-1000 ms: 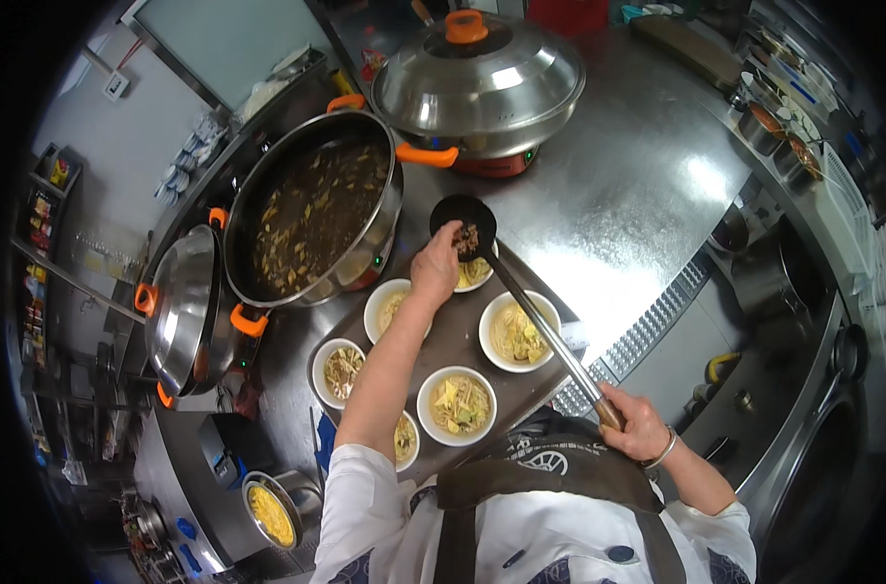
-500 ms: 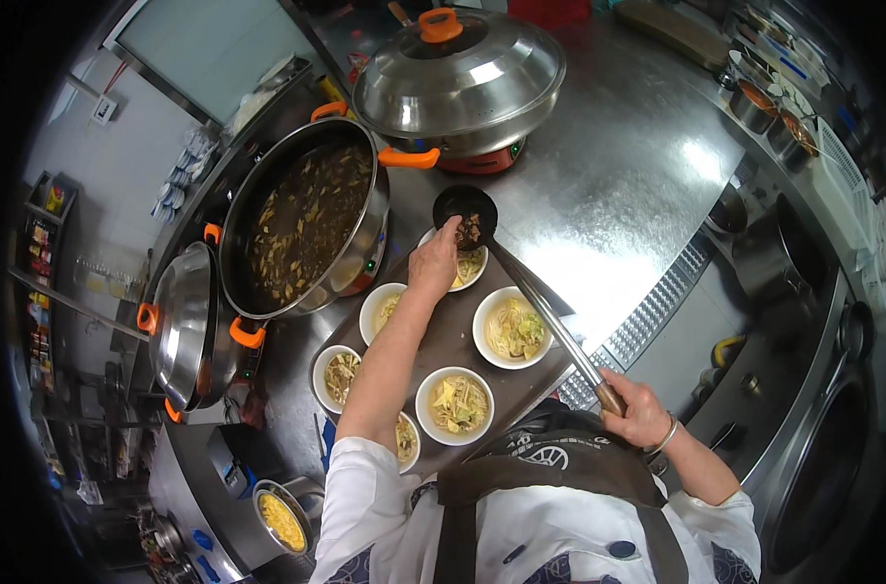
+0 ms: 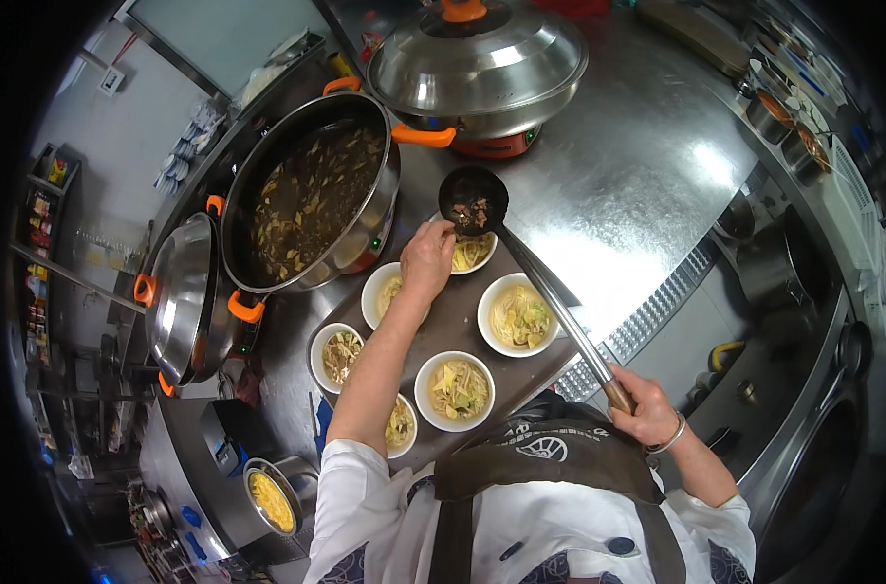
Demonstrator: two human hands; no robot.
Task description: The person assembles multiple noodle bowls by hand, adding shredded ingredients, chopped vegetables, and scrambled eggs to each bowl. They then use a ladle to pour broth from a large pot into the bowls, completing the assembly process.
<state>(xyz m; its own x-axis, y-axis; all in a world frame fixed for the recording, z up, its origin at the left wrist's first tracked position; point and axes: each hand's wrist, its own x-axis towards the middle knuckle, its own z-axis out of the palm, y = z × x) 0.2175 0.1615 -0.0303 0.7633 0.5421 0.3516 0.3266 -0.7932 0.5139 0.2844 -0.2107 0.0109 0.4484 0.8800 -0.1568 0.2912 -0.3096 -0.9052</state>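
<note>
My right hand (image 3: 644,407) grips the wooden end of a long steel ladle (image 3: 550,292). Its dark bowl (image 3: 473,202) holds brown pieces and hovers over the far white bowl (image 3: 474,255) of noodles. My left hand (image 3: 427,259) reaches across the dark tray (image 3: 467,326), fingertips at the ladle bowl's rim, pinching at its contents. Several white bowls of noodles and greens sit on the tray, among them a nearer bowl (image 3: 517,314) and a front bowl (image 3: 454,390). A large open pot (image 3: 307,195) of dark broth with orange handles stands left of the tray.
A lidded steel pot (image 3: 477,60) stands at the back. A lid (image 3: 178,297) with orange handles leans at the left. A small container of yellow food (image 3: 270,499) sits at lower left. Steel counter (image 3: 647,185) spreads right, with a grated drain (image 3: 657,302) and small bowls (image 3: 779,112).
The view has shifted slightly. My left hand stays at the ladle bowl, and the ladle remains held over the far bowl.
</note>
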